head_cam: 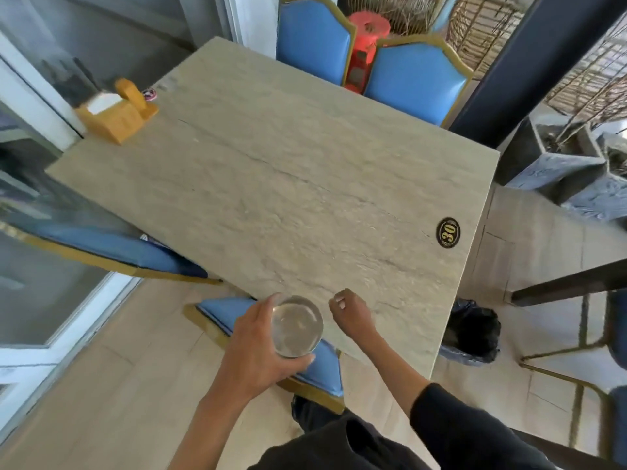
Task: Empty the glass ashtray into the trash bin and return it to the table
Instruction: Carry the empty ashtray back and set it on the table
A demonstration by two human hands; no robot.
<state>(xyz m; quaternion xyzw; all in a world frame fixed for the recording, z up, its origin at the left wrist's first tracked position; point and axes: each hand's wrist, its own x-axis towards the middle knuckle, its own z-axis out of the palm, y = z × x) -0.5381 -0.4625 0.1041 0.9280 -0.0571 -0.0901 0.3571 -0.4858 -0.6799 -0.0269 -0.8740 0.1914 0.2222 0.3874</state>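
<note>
One stone table (pixel 271 171), four blue chairs (pixel 417 79); at six o'clock my left hand (pixel 258 347) clamps one glass ashtray (pixel 296 325), right hand (pixel 351 310) loosely curled, empty.

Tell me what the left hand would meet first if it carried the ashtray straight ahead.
Probably only bare tabletop. The left hand holds the glass ashtray at the near edge of the table, and nothing stands ahead until the far blue chairs, though height is unclear.

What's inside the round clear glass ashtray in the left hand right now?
The round clear glass ashtray looks empty; only glare and blur show through it. The left hand covers its near rim, so small residue cannot be ruled out.
</note>
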